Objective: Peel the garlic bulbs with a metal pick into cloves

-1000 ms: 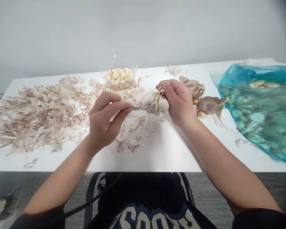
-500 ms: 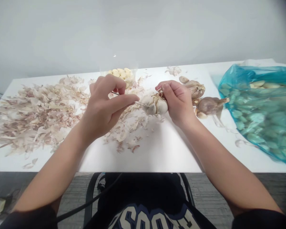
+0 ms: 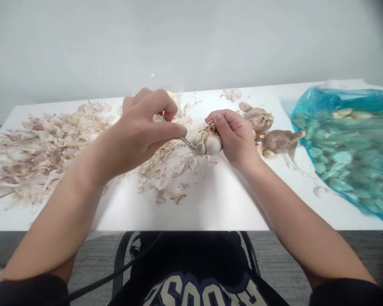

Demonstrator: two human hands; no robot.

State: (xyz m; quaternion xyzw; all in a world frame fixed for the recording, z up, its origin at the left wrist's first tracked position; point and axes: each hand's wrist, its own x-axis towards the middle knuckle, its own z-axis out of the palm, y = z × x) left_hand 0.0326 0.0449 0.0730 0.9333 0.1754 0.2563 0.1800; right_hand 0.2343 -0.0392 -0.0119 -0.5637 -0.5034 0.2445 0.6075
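My left hand [image 3: 147,127] is closed on a pair of thin metal tweezers [image 3: 188,143], pinched between thumb and fingers. Their tip touches the left side of a garlic bulb [image 3: 213,144]. That bulb is partly peeled, with pale cloves bulging apart. My right hand [image 3: 234,135] grips it by its stem end, so its right side is hidden by my fingers. Both hands are above the white table [image 3: 185,216]. Loose papery garlic skins [image 3: 169,170] lie beneath the bulb.
A big heap of garlic skins [image 3: 44,148] covers the left of the table. Right of my hand sit unpeeled garlic bulbs [image 3: 279,141] and loose cloves [image 3: 269,154]. A blue plastic bag [image 3: 354,157] holding cloves lies at the far right. Peeled cloves [image 3: 170,95] are mostly hidden behind my left hand.
My left hand has tilted and lifted a little, and the tweezers now slope more steeply onto the bulb. The bulb and my right hand have shifted slightly left.
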